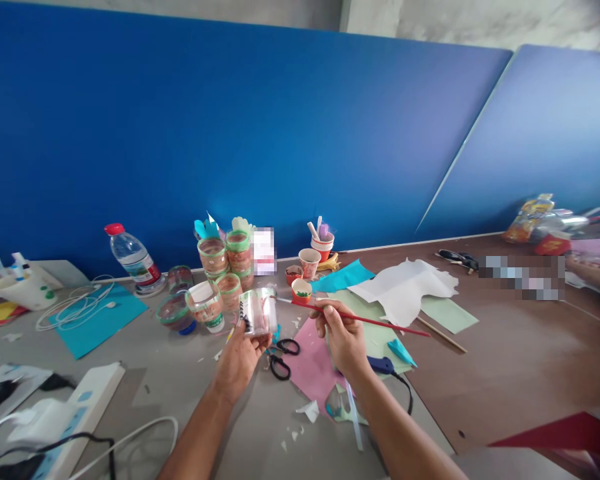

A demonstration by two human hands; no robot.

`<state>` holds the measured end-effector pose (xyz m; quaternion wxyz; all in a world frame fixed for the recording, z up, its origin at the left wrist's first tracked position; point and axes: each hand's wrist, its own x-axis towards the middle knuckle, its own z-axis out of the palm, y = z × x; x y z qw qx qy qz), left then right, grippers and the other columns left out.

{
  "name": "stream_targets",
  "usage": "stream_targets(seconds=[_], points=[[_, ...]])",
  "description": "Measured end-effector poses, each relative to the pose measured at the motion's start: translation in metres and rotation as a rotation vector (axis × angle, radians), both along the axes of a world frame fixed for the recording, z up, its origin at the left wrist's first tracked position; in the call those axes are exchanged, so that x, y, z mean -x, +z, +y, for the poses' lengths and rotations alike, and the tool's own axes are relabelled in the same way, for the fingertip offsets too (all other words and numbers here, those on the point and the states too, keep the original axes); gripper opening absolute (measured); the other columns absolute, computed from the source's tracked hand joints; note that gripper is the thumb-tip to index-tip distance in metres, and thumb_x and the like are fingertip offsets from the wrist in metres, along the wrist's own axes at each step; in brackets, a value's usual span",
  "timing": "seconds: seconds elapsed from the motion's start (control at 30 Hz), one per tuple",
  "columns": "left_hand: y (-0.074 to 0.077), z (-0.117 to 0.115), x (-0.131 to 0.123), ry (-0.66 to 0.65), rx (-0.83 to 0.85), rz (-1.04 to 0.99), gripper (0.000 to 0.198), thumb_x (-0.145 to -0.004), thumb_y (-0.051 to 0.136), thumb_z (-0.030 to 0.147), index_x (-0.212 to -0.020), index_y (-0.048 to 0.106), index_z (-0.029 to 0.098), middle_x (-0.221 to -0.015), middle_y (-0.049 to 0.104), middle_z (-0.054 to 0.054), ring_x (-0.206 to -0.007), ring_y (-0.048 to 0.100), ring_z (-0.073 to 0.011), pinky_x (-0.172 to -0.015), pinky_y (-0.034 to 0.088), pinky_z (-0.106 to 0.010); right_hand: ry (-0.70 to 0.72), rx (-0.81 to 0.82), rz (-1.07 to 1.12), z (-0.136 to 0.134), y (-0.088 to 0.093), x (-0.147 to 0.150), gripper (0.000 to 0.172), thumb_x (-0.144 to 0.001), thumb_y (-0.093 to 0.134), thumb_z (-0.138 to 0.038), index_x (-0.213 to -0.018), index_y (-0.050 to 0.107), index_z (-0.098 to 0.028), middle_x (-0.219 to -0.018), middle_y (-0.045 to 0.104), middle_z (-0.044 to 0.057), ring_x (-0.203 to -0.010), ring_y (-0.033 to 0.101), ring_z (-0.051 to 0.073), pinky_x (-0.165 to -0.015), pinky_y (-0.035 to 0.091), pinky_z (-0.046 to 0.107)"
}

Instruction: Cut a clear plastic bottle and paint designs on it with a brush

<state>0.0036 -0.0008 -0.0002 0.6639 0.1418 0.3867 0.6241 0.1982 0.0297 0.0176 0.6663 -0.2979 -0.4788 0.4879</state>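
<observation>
My left hand point(237, 363) is closed around the lower part of a clear plastic cup point(261, 310) with dark printed marks on its left side. Between the fingers of my right hand point(343, 337) is a thin red paintbrush point(390, 325). Its tip points left and reaches the cup's right side; whether it touches is unclear. Just behind the brush stands a small paper cup point(301, 291) with a green and red pattern. Black-handled scissors point(287, 347) lie between my hands. Under my right hand are pink paper point(307, 367) and a blue glue gun point(381, 365), partly hidden.
Painted cups point(213, 257) stand stacked behind my left hand, near a water bottle point(135, 260). A power strip point(85, 407) with cables lies front left. White paper point(405, 287) and a wooden stick point(445, 335) lie right. Another person's hand point(597, 273) is at the far right.
</observation>
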Motion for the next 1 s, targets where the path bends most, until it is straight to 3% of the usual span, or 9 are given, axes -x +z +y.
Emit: stream_targets(seconds=[0.37,0.53,0.8,1.0], points=[[0.0016,0.0014,0.0027,-0.009,0.019,0.002,0.025,-0.085,0.055,0.034,-0.088,0.067,0.012,-0.078,0.072,-0.011,-0.076,0.067,-0.0227,-0.085,0.051,-0.039,0.037,-0.02,-0.018,-0.0043,0.0091,0.0016,0.025,-0.083,0.062,-0.043,-0.08,0.068,-0.018,-0.047,0.049,-0.004,-0.046,0.048,0.012,-0.05,0.042,0.027],[0.0057,0.0008,0.0046,0.028,0.039,-0.003,0.028,-0.089,0.047,0.033,-0.087,0.066,0.012,-0.077,0.071,-0.012,-0.078,0.068,-0.022,-0.084,0.053,-0.038,0.099,0.047,-0.042,-0.0053,0.0066,-0.0016,0.031,-0.081,0.063,-0.045,-0.071,0.066,-0.016,-0.053,0.058,0.001,-0.043,0.045,0.009,-0.042,0.036,0.023],[0.0072,-0.0017,0.0012,0.001,-0.01,-0.027,0.022,-0.084,0.055,0.032,-0.091,0.067,0.014,-0.082,0.072,-0.01,-0.078,0.068,-0.0224,-0.086,0.052,-0.04,-0.011,-0.004,-0.005,-0.0013,0.0054,0.0004,0.028,-0.083,0.062,-0.044,-0.084,0.068,-0.017,-0.06,0.063,0.002,-0.046,0.047,0.01,-0.048,0.042,0.027],[0.0083,-0.0011,0.0023,-0.011,0.008,-0.035,0.03,-0.088,0.05,0.037,-0.086,0.069,0.014,-0.08,0.073,-0.013,-0.077,0.068,-0.0238,-0.084,0.053,-0.04,0.045,0.013,-0.02,-0.003,0.0039,-0.0008,0.027,-0.082,0.063,-0.043,-0.077,0.068,-0.017,-0.056,0.058,0.0,-0.046,0.048,0.01,-0.046,0.04,0.024]])
